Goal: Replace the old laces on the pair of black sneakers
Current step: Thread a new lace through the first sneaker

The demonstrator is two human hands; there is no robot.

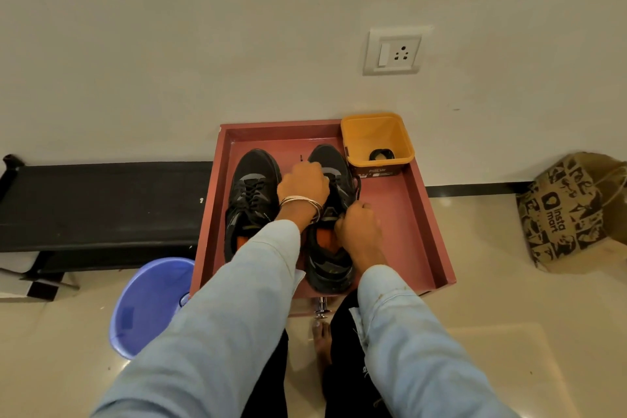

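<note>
Black sneakers: 2 in red tray [427, 214] | left hand [303, 184] covers right sneaker [330, 241] laces, grip unclear | right hand [356, 222] pinches its lace [358, 192] (left sneaker [251, 200] laced)

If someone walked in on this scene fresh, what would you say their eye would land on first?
Most likely the pair of black sneakers side by side in the reddish tray at centre, with both hands on the right-hand shoe: the left hand over its laces, the right hand at its side, fingers curled. Next, the yellow tub in the tray's far right corner and the purple bucket on the floor at lower left.
</note>
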